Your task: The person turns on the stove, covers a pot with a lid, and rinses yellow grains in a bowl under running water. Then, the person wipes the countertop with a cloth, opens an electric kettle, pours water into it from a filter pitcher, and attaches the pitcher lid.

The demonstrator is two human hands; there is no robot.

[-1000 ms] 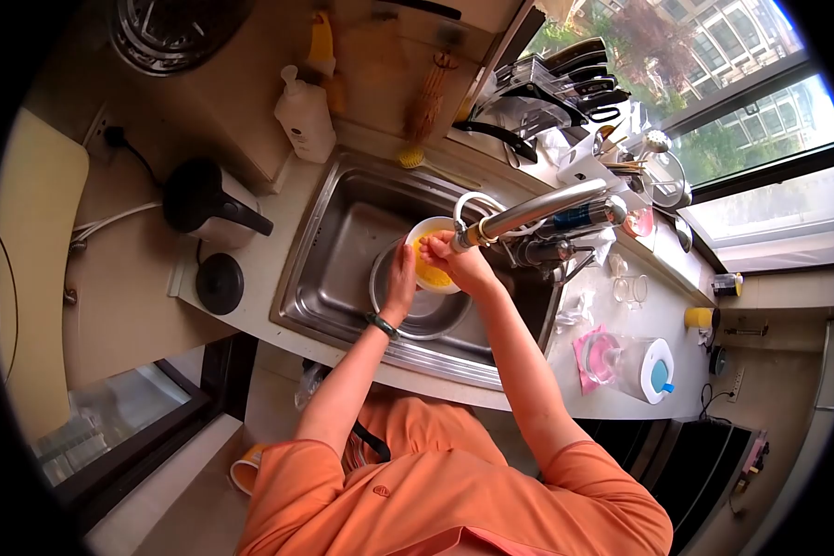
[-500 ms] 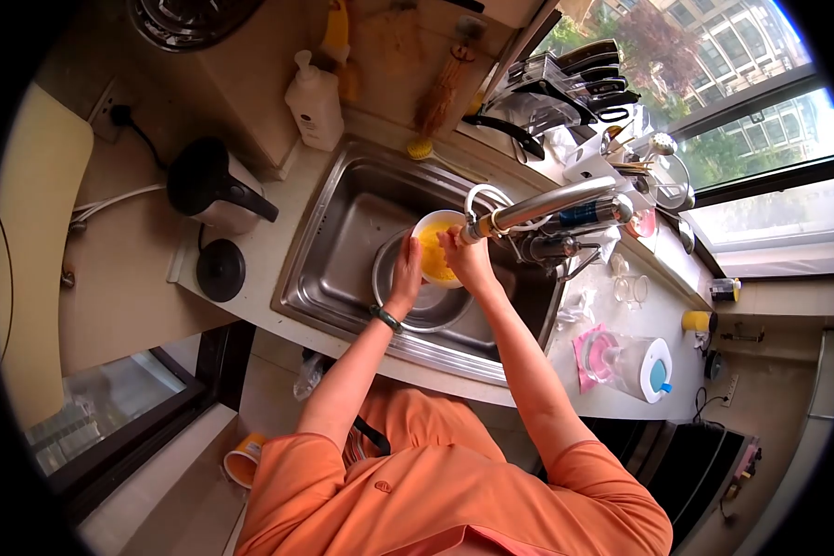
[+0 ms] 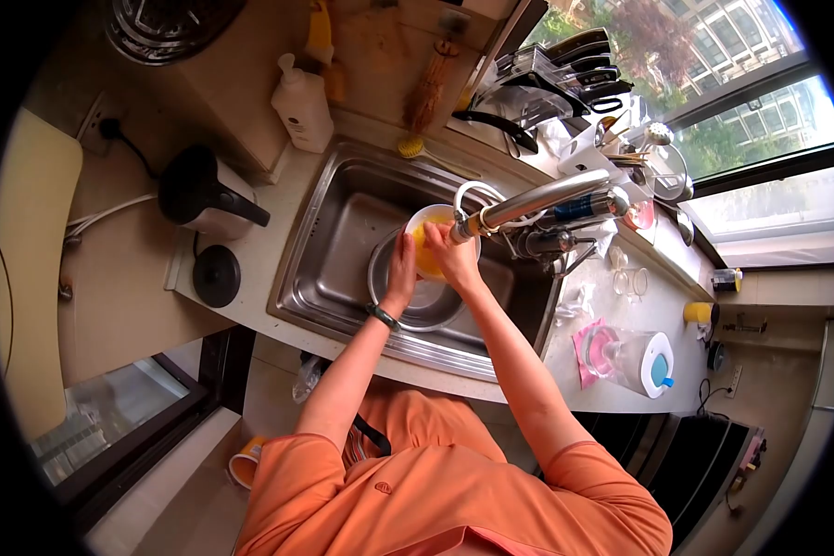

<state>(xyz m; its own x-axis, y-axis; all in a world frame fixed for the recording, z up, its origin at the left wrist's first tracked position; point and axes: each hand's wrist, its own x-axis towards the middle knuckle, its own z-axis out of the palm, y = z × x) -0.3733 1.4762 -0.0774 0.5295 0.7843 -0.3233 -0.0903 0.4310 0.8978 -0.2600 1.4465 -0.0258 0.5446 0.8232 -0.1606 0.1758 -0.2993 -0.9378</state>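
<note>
My left hand has its grip on the side of a round white bowl with bright yellow contents; the bowl is over a round metal basin in the stainless steel sink. My right hand is at the bowl, its fingers bent in over the yellow contents beside the end of the curved metal faucet; they hide what lies beneath, so I cannot tell whether that grip is closed on anything; a black and silver electric kettle stands on the pale surface beside the sink.
</note>
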